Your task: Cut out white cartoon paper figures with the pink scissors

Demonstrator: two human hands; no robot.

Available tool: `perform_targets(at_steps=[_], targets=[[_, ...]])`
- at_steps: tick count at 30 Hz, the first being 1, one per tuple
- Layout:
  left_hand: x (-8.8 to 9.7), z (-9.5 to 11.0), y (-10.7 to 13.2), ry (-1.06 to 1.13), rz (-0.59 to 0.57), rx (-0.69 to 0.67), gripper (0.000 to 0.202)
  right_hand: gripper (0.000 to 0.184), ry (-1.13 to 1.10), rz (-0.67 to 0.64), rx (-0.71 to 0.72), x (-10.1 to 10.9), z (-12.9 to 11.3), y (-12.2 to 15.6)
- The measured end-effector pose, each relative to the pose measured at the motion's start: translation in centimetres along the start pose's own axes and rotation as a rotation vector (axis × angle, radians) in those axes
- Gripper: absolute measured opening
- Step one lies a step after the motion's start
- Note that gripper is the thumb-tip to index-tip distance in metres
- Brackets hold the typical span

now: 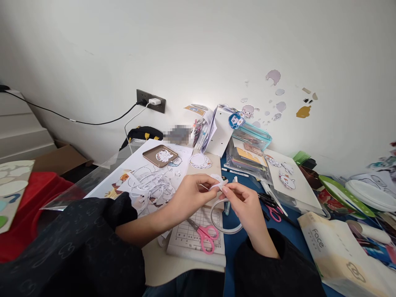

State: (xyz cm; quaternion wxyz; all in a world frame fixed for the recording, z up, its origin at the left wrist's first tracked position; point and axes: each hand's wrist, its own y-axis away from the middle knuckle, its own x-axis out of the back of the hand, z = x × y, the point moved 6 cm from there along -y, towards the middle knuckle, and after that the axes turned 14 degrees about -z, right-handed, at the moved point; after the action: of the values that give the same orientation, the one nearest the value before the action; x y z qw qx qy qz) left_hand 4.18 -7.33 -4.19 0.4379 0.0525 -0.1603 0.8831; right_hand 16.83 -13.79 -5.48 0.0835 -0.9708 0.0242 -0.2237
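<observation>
My left hand (196, 190) is closed, its thumb and fingertips pinching a small white strip (220, 185), which looks like tape or paper. Thumb and forefinger of my right hand (246, 203) pinch the strip's other side, so the fingertips of both hands nearly meet. A thin white roll of tape (221, 229) hangs as a ring beneath my right hand, partly hidden by its fingers. Below my hands, pink-handled scissors (208, 238) lie on a printed grid sheet (185, 239). A pile of white paper scraps (151, 185) lies left of my left hand.
A brown tray (147, 156) with a paper cutout stands beyond the scraps. At the right are black scissors (267, 200), a tissue pack (332, 247) and a green-rimmed lid (343, 194). Pens, a plastic bag of papers (247, 161) and a teal pouch (256, 136) line the back.
</observation>
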Motion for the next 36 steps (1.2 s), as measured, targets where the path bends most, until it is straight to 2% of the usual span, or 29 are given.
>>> perform_targets(at_steps=[19, 27, 36], targets=[[0.2, 0.7, 0.4, -0.036, 0.055, -0.021, 0.020, 0.020, 0.091, 0.016, -0.017, -0.2, -0.6, 0.2], [0.0, -0.3, 0.2, -0.019, 0.032, -0.008, 0.017, 0.020, 0.098, 0.009, -0.018, -0.3, -0.7, 0.3], [0.1, 0.1, 0.1, -0.024, 0.011, 0.023, 0.018, 0.018, 0.067, -0.028, -0.023, -0.4, -0.8, 0.2]])
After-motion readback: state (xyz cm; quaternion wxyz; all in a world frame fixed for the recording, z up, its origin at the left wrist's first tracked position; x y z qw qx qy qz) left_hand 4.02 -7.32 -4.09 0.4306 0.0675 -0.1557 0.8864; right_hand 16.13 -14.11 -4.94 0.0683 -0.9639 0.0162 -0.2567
